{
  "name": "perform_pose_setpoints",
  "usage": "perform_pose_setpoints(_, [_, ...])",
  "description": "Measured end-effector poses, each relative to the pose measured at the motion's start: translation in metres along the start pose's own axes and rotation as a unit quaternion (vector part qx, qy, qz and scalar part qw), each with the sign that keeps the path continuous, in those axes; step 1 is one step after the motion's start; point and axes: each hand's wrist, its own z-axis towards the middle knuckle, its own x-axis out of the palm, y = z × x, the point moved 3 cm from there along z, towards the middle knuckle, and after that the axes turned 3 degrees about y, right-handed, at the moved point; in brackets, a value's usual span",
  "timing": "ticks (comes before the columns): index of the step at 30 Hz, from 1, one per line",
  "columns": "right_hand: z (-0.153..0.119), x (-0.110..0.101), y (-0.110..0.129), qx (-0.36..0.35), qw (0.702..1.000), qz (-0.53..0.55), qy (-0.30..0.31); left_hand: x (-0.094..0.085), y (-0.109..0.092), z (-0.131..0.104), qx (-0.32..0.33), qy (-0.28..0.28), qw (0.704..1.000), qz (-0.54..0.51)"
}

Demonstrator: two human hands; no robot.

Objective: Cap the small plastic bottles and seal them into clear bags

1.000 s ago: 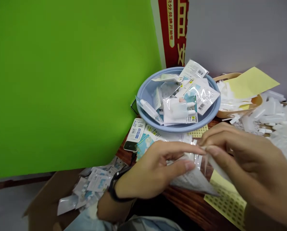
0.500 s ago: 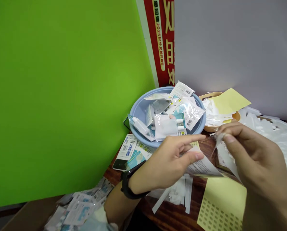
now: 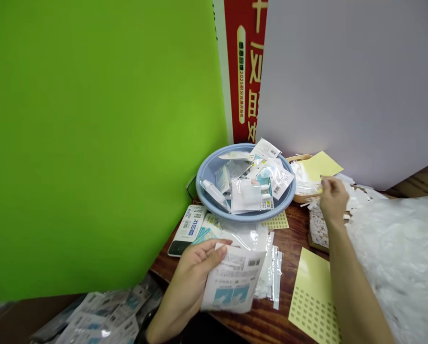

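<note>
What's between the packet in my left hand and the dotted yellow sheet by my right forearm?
The head view shows pale strips, then brown tabletop, between packet and sheet.

Head-worn view, looking forward and down, near above wooden table

packet: white, teal patches | basin: blue | sheet: yellow (dark dots in rows) | board: green

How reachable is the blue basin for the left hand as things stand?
Likely reachable: the left hand is on the basin's near side, and what shows between them is low, flat packaging. It's holding a printed packet, though, so grasping there would probably mean releasing that first.
</note>
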Motion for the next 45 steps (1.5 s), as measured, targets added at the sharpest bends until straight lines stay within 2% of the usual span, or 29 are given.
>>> perform_pose_setpoints(2, [-0.001, 0.007, -0.003, -0.026, 0.995, -0.081, 0.055, -0.008, 0.012, -0.013, -0.018, 0.013, 1.0, -0.016])
perform_pose_setpoints(7, [-0.004, 0.0, 0.004, -0.028, 0.98, -0.17, 0.097, -0.021, 0.022, -0.044, -0.002, 0.055, 0.998, -0.001])
perform_pose_setpoints(10, [0.001, -0.007, 0.01, -0.015, 0.977, -0.179, 0.114, -0.029, 0.021, -0.062, 0.013, 0.076, 0.997, 0.021])
perform_pose_setpoints(13, [0.018, -0.015, 0.022, 0.003, 0.98, -0.169, 0.107, -0.037, 0.02, -0.074, 0.024, 0.071, 0.997, 0.02])
perform_pose_setpoints(15, [0.027, -0.02, 0.037, 0.01, 0.984, -0.15, 0.099, -0.04, 0.019, -0.078, 0.026, 0.059, 0.998, 0.006])
perform_pose_setpoints(17, [0.024, -0.027, 0.058, 0.016, 0.988, -0.118, 0.095, -0.041, 0.017, -0.081, 0.031, 0.047, 0.998, -0.016])
perform_pose_setpoints(19, [-0.004, -0.035, 0.084, 0.019, 0.991, -0.069, 0.113, -0.039, 0.013, -0.082, 0.041, 0.04, 0.997, -0.044])
perform_pose_setpoints(21, [-0.057, -0.046, 0.111, 0.032, 0.984, 0.006, 0.176, -0.034, 0.009, -0.084, 0.054, 0.044, 0.995, -0.069])
perform_pose_setpoints(22, [-0.09, -0.052, 0.124, 0.069, 0.966, 0.088, 0.232, -0.031, 0.008, -0.085, 0.06, 0.049, 0.994, -0.078])
perform_pose_setpoints(23, [-0.126, -0.057, 0.136, 0.12, 0.936, 0.151, 0.294, -0.027, 0.007, -0.086, 0.064, 0.058, 0.993, -0.085])
perform_pose_setpoints(26, [-0.22, -0.073, 0.17, 0.225, 0.825, 0.335, 0.396, -0.015, 0.01, -0.092, 0.063, 0.1, 0.988, -0.096])
perform_pose_setpoints(27, [-0.24, -0.078, 0.178, 0.254, 0.806, 0.362, 0.394, -0.011, 0.013, -0.096, 0.058, 0.116, 0.987, -0.098])
perform_pose_setpoints(28, [-0.254, -0.082, 0.183, 0.279, 0.8, 0.377, 0.373, -0.007, 0.017, -0.1, 0.052, 0.131, 0.985, -0.1])
perform_pose_setpoints(30, [-0.266, -0.092, 0.188, 0.314, 0.818, 0.374, 0.304, -0.002, 0.024, -0.109, 0.035, 0.158, 0.982, -0.1])
perform_pose_setpoints(32, [-0.268, -0.101, 0.193, 0.33, 0.831, 0.363, 0.264, -0.001, 0.031, -0.118, 0.02, 0.175, 0.98, -0.093])
perform_pose_setpoints(35, [-0.272, -0.114, 0.203, 0.334, 0.834, 0.362, 0.248, -0.004, 0.039, -0.133, 0.016, 0.182, 0.98, -0.078])
perform_pose_setpoints(40, [-0.293, -0.125, 0.215, 0.324, 0.858, 0.356, 0.178, -0.01, 0.048, -0.153, 0.044, 0.194, 0.978, -0.063])
perform_pose_setpoints(45, [-0.308, -0.137, 0.218, 0.323, 0.866, 0.342, 0.166, -0.022, 0.055, -0.168, 0.055, 0.19, 0.98, -0.014])
